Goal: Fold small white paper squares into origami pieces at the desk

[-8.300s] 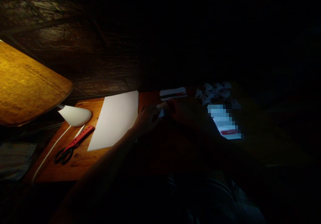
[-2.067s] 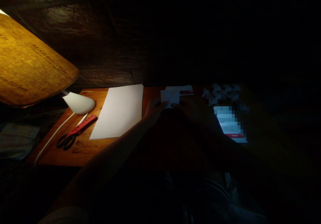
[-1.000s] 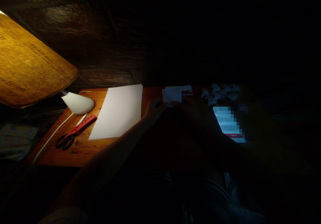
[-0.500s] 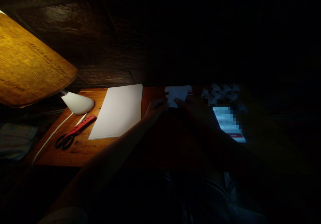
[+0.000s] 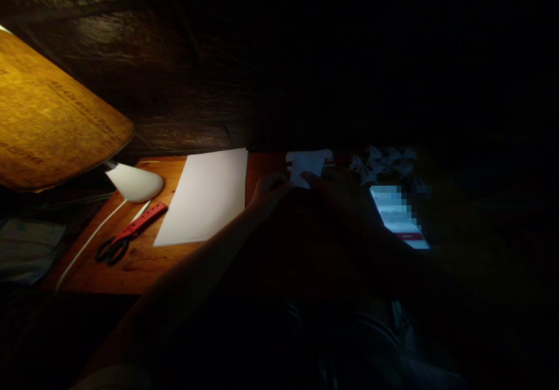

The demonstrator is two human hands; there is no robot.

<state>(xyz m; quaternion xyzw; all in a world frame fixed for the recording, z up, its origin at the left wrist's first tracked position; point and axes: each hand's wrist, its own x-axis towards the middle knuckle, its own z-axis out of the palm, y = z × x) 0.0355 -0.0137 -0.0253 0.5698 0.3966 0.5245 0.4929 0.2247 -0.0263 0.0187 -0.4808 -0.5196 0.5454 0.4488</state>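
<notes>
A small folded piece of white paper [image 5: 308, 163] is held between my two hands at the far middle of the table. My left hand [image 5: 271, 187] pinches its left edge. My right hand [image 5: 325, 185] grips it from the right, with the thumb pressed on the paper's face; the rest of that hand is lost in the dark. Partly hidden behind the held piece lies some more white paper [image 5: 327, 154]. To the left of my left hand is a stack of white paper sheets [image 5: 209, 198].
A lamp with a yellow shade [image 5: 56, 110] and white base [image 5: 135, 181] stands at the left. Red-sheathed scissors [image 5: 131, 233] lie near its white cord [image 5: 82, 247]. At the right are a lit phone [image 5: 397, 218] and several folded paper pieces [image 5: 384, 163] on the wooden table [image 5: 135, 276].
My right thumb has shifted slightly left on the folded paper, and the paper's outline has changed a little. Both hands keep hold of it. The view has moved slightly.
</notes>
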